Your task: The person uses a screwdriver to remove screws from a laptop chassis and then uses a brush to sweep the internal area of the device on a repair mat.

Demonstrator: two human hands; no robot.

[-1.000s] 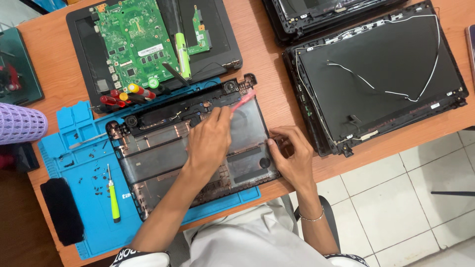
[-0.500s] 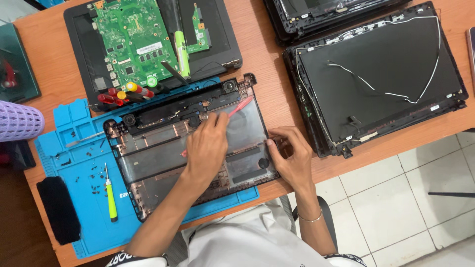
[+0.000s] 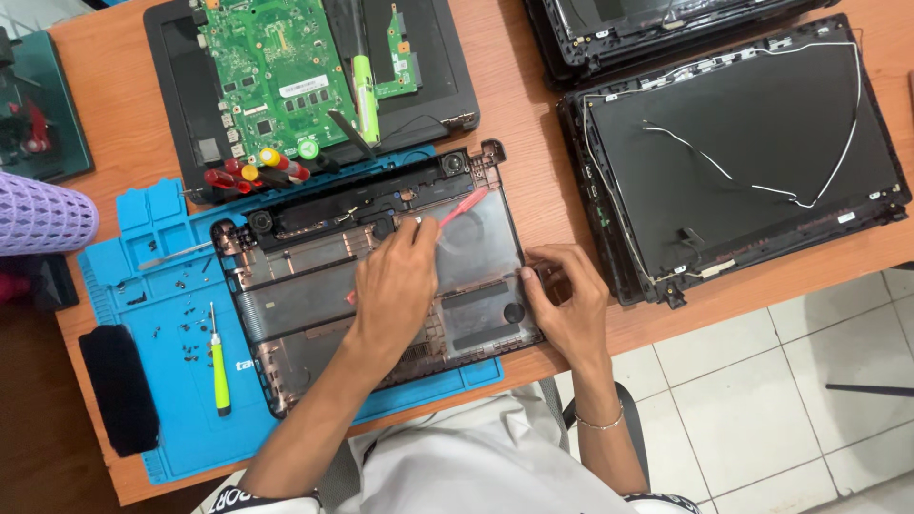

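An opened black laptop bottom case [image 3: 286, 314] lies on a blue work mat [image 3: 152, 286]. My left hand [image 3: 395, 286] rests inside the case and is closed on a thin red tool [image 3: 464, 204], whose far end points up and right toward the case's back corner. My right hand [image 3: 566, 309] grips the right edge of the case, fingers curled over the rim. Which end of the tool is the working tip is hidden by my fingers.
A green circuit board [image 3: 276, 76] sits in another black shell behind. Red and yellow screwdrivers [image 3: 252, 171] lie by it. A green-handled screwdriver [image 3: 220, 366] and loose screws are on the mat. A screen lid with white wires [image 3: 743, 152] lies at right. A black pad [image 3: 119, 390] is at left.
My left hand with the red tool has slid slightly toward me across the case. My right hand stays on the case's right edge.
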